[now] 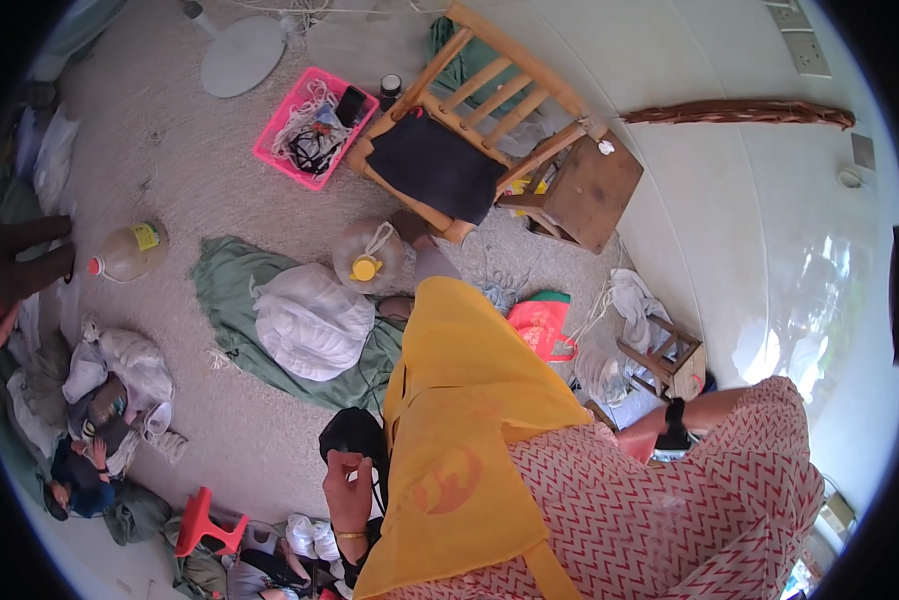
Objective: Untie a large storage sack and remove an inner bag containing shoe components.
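Observation:
My left hand point(348, 492), with a gold bracelet at its wrist, is raised at the left side of my yellow apron point(470, 400). Its fingers are drawn together in a pinch. Whatever they hold, if anything, is too small to make out. Right behind the fingertips is a rounded black thing point(354, 430), perhaps cloth. A black-banded watch point(675, 425) circles my right wrist; of my right hand point(640, 436) only a part shows, its fingers hidden behind the apron. Beyond the apron, a white bundle point(315, 322) lies on green cloth point(230, 285).
A wooden chair point(520, 85) with a dark cushion stands ahead, beside a pink basket point(270, 150) of cords. Jugs point(130, 252) rest on the floor. To the right are a red bag point(542, 325) and a small stool point(685, 370). Other people sit at the left, near a red stool point(202, 525).

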### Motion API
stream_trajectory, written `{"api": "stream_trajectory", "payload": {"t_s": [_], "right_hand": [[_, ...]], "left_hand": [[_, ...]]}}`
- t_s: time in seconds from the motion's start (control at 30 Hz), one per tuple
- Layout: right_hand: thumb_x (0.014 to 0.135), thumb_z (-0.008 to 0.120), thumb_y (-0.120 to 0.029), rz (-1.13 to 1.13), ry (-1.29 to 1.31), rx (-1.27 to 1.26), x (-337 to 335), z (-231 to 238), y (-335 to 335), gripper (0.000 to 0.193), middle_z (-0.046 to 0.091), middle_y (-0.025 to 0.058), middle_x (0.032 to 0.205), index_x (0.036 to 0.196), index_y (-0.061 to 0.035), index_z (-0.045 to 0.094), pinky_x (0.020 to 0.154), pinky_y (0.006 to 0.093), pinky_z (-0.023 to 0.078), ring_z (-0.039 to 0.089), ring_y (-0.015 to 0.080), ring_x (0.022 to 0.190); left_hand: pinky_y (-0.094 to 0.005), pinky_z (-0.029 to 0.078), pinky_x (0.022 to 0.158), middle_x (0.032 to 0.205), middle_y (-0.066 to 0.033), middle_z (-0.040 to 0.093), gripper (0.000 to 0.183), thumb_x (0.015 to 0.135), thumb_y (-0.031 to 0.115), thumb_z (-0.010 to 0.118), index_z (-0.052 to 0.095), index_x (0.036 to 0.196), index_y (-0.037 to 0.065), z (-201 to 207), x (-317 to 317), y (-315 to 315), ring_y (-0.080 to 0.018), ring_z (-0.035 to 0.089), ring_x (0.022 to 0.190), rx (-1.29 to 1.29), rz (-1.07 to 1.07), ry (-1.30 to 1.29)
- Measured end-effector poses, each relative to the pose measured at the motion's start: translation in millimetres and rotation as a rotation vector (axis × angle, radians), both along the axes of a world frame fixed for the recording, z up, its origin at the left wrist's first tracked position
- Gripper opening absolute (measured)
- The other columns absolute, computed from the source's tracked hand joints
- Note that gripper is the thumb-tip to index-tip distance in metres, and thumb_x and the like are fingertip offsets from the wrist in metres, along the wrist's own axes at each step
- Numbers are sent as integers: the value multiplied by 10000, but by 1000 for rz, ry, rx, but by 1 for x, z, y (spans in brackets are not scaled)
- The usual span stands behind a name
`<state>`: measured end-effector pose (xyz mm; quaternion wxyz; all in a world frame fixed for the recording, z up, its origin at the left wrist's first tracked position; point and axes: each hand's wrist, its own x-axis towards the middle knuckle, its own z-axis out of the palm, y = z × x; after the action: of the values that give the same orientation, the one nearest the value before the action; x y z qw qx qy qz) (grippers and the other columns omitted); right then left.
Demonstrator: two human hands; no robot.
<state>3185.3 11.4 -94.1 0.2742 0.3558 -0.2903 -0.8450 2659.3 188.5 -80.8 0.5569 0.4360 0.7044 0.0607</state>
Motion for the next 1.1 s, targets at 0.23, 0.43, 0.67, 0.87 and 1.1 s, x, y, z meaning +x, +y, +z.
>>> {"api": "stream_trajectory", "payload": {"t_s": [0.23, 0.43, 0.67, 0.87, 1.1], "right_hand": [[982, 625, -414, -357, -213, 198, 10, 3, 4, 339, 631, 44, 813, 1079, -89, 633, 497, 226, 394, 547, 97, 616], [1007, 632, -262, 94, -569, 1114, -19, 46, 170, 202, 561, -19, 659, 1075, -73, 655, 446, 223, 377, 511, 54, 516], [960, 655, -170, -328, -875, 1670, -54, 123, 297, 120, 597, -44, 721, 995, -60, 683, 548, 190, 416, 535, 36, 582], [970, 622, -214, -514, -705, 1963, -96, 204, 354, 183, 580, -26, 787, 1018, -42, 662, 635, 218, 383, 513, 55, 692], [933, 543, -331, -347, -603, 2440, -104, 236, 385, 541, 318, 158, 1610, 1375, -19, 564, 1227, 453, 225, 295, 318, 1496]], "left_hand": [[-284, 569, 652, 928, -101, 672, 199, 893, 43, 708, 524, 964, 16, -1, 3, -2, -178, 690, 860, 42, 14, -34], [-334, 567, 719, 880, -121, 711, 191, 921, 103, 692, 536, 985, 14, -2, -3, -13, -222, 724, 838, 88, 42, -14], [-290, 563, 625, 834, -90, 669, 168, 898, 66, 706, 553, 955, 25, -13, -13, -60, -180, 697, 801, 174, 106, -66], [-358, 551, 647, 838, -145, 669, 147, 942, 136, 662, 571, 967, 23, -39, -10, -109, -299, 690, 780, 210, 90, -194], [-415, 540, 720, 873, -194, 704, 384, 940, 393, 670, 626, 920, 12, -60, -11, -148, -375, 700, 801, 69, 125, -90]]}}
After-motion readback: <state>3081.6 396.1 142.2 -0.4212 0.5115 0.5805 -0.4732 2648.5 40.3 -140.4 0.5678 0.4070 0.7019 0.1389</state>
